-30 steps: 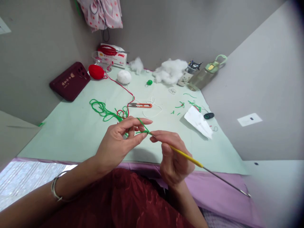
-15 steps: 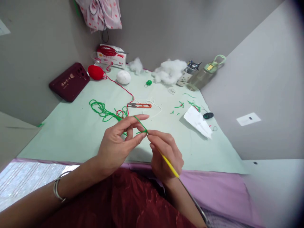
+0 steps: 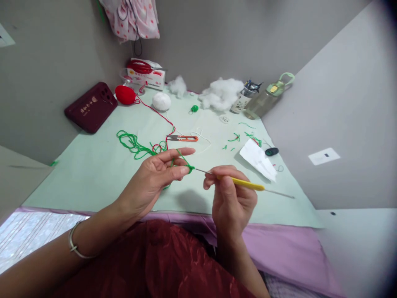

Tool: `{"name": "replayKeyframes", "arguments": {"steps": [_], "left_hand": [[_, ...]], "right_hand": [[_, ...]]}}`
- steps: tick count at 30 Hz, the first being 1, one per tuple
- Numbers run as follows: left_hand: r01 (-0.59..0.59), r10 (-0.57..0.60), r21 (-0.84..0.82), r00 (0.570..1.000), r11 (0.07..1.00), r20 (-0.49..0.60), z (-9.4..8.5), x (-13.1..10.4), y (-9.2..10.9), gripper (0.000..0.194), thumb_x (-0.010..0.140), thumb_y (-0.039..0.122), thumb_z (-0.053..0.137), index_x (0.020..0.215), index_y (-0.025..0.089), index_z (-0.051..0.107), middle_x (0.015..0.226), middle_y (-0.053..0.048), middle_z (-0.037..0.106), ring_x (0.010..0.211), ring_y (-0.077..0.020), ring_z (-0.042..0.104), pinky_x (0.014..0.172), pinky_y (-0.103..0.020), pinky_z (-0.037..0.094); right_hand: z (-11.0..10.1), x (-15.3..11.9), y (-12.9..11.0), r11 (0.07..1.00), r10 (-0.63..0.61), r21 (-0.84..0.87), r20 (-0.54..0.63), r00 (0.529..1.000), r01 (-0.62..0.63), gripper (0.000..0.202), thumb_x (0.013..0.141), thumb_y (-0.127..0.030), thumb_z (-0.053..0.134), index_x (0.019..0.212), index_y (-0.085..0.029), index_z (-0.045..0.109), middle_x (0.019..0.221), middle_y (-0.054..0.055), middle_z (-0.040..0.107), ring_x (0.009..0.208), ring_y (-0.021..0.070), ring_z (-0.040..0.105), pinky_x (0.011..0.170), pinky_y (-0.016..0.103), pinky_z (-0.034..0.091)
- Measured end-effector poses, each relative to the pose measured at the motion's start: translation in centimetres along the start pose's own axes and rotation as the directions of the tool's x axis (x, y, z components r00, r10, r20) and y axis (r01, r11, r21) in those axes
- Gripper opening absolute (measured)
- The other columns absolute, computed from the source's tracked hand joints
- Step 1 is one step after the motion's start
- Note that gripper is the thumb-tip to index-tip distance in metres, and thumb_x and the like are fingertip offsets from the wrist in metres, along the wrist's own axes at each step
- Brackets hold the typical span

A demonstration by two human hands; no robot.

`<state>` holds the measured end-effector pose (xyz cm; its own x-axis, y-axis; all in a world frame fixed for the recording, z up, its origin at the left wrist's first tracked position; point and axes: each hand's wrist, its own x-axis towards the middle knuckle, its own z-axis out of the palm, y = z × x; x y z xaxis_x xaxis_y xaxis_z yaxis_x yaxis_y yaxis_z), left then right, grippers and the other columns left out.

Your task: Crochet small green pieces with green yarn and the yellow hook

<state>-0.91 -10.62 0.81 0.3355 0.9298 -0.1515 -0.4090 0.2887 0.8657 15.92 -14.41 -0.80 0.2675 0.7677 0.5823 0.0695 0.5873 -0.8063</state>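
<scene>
Stitches (image 3: 190, 169) in green, a small clump, hang above the near half of the table (image 3: 93, 182), pinched between thumb and fingers of the left hand (image 3: 149, 178). Its index finger points out, and a taut green strand (image 3: 183, 158) slants from it down to the clump. The right hand (image 3: 234, 198) has thumb and fingers clamped on the yellow grip of a hook (image 3: 245, 183), whose thin shaft meets the clump; whether the tip sits inside a loop is too small to tell. Just beyond the left hand, loose green yarn (image 3: 133, 145) lies in loops toward the left edge, with snips (image 3: 186, 138) near the middle of the surface. Toward the right edge are white paper (image 3: 258, 159), a black object (image 3: 272, 151) and green scraps (image 3: 254, 138). A red ball (image 3: 125, 95) and a white ball (image 3: 161, 101) rest toward the far left corner, where red scissors (image 3: 141, 66) lie on a box (image 3: 151, 78). White stuffing (image 3: 221, 93) is heaped by the far edge, beside a pen cup (image 3: 239, 102); a bottle (image 3: 263, 102) leans at the far right corner. A maroon case (image 3: 91, 108) stands tilted at the left edge.
</scene>
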Motion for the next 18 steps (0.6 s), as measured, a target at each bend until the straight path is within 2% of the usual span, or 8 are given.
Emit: {"name": "replayKeyframes", "arguments": {"steps": [3, 5, 8, 11, 13, 16, 18], "left_hand": [[-0.036, 0.032, 0.055, 0.997, 0.998, 0.066, 0.2, -0.1, -0.5, 0.032, 0.081, 0.023, 0.086, 0.112, 0.029, 0.083, 0.084, 0.002, 0.064, 0.08, -0.0115, 0.055, 0.078, -0.023, 0.045], [-0.041, 0.032, 0.072, 0.993, 0.997, 0.118, 0.3, -0.1, -0.8, 0.031, 0.082, 0.023, 0.086, 0.112, 0.03, 0.083, 0.084, 0.002, 0.065, 0.083, -0.0125, 0.058, 0.084, -0.025, 0.047], [-0.036, 0.031, 0.059, 0.995, 0.998, 0.09, 0.3, 0.0, -1.1, 0.03, 0.083, 0.026, 0.086, 0.113, 0.028, 0.083, 0.087, 0.001, 0.068, 0.087, -0.0127, 0.061, 0.086, -0.025, 0.047], [0.034, -0.033, -0.014, 0.998, 0.999, 0.046, 0.4, 0.1, -1.2, 0.038, 0.081, 0.03, 0.088, 0.118, 0.026, 0.08, 0.086, 0.0, 0.07, 0.078, -0.0114, 0.059, 0.075, -0.023, 0.046], [0.124, -0.12, -0.049, 0.989, 0.991, 0.08, 0.4, 0.0, -1.1, 0.044, 0.08, 0.033, 0.089, 0.121, 0.024, 0.079, 0.077, 0.002, 0.065, 0.062, -0.008, 0.047, 0.059, -0.021, 0.038], [0.19, -0.183, -0.05, 0.976, 0.98, 0.117, 0.4, 0.0, -1.0, 0.041, 0.08, 0.033, 0.088, 0.119, 0.022, 0.08, 0.069, 0.005, 0.057, 0.052, -0.006, 0.028, 0.049, -0.023, 0.023], [0.161, -0.156, -0.049, 0.983, 0.986, 0.101, 0.4, 0.0, -0.9, 0.038, 0.08, 0.03, 0.088, 0.116, 0.024, 0.08, 0.073, 0.004, 0.06, 0.053, -0.0058, 0.028, 0.051, -0.024, 0.024]], "right_hand": [[0.3, 0.2, 0.1, 1.0, 0.021, 0.009, 0.031, 0.999, -0.022, 0.019, 0.101, -0.019, 0.059, 0.098, -0.024, 0.077, 0.087, 0.002, 0.071, 0.071, 0.0133, 0.065, 0.062, 0.03, 0.057], [0.6, 0.1, 0.1, 0.997, -0.024, -0.074, 0.072, 0.997, 0.029, 0.019, 0.101, -0.018, 0.059, 0.099, -0.024, 0.077, 0.092, 0.003, 0.074, 0.077, 0.0148, 0.068, 0.066, 0.031, 0.059], [0.7, -0.4, 0.3, 0.961, -0.123, -0.234, 0.121, 0.985, 0.149, 0.024, 0.101, -0.013, 0.058, 0.108, -0.026, 0.077, 0.095, 0.004, 0.076, 0.083, 0.0168, 0.072, 0.071, 0.034, 0.063], [0.5, -1.1, 0.8, 0.845, -0.268, -0.418, 0.207, 0.941, 0.333, 0.032, 0.097, -0.009, 0.063, 0.119, -0.029, 0.076, 0.108, 0.007, 0.076, 0.095, 0.0195, 0.074, 0.078, 0.036, 0.065], [0.2, -1.1, 0.9, 0.796, -0.317, -0.465, 0.227, 0.921, 0.389, 0.036, 0.095, -0.009, 0.067, 0.123, -0.03, 0.075, 0.114, 0.008, 0.075, 0.099, 0.0204, 0.074, 0.08, 0.036, 0.065], [-0.1, -0.7, 0.6, 0.881, -0.226, -0.378, 0.191, 0.955, 0.284, 0.034, 0.096, -0.008, 0.064, 0.119, -0.03, 0.076, 0.106, 0.005, 0.076, 0.096, 0.0186, 0.074, 0.08, 0.035, 0.064], [-0.2, -0.3, 0.3, 0.941, -0.131, -0.287, 0.178, 0.975, 0.179, 0.031, 0.098, -0.009, 0.061, 0.114, -0.029, 0.077, 0.101, 0.004, 0.077, 0.093, 0.0178, 0.074, 0.079, 0.035, 0.063]]}}
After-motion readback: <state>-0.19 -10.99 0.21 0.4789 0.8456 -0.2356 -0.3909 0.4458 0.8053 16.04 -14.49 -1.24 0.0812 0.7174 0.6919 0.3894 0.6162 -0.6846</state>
